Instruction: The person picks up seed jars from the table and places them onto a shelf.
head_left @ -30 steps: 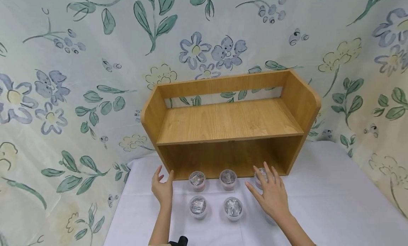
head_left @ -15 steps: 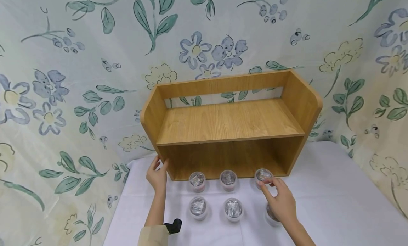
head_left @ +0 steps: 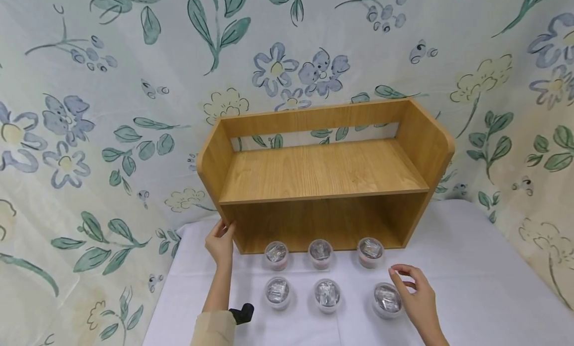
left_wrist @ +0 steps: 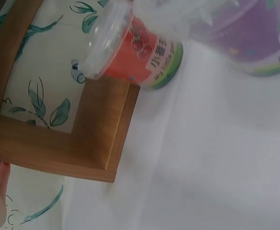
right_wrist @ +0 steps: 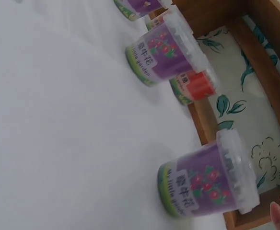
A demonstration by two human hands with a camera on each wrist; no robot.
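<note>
Gripping shelf (head_left: pixel 323 169): left hand (head_left: pixel 220 244) | right hand (head_left: pixel 417 296) loosely curled | white tablecloth (head_left: pixel 480 281) | floral backdrop (head_left: pixel 372 52)

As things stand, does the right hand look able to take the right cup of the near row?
Probably yes. The right hand is very close to the cup, seems to hold nothing, and no other thing stands between them.
</note>
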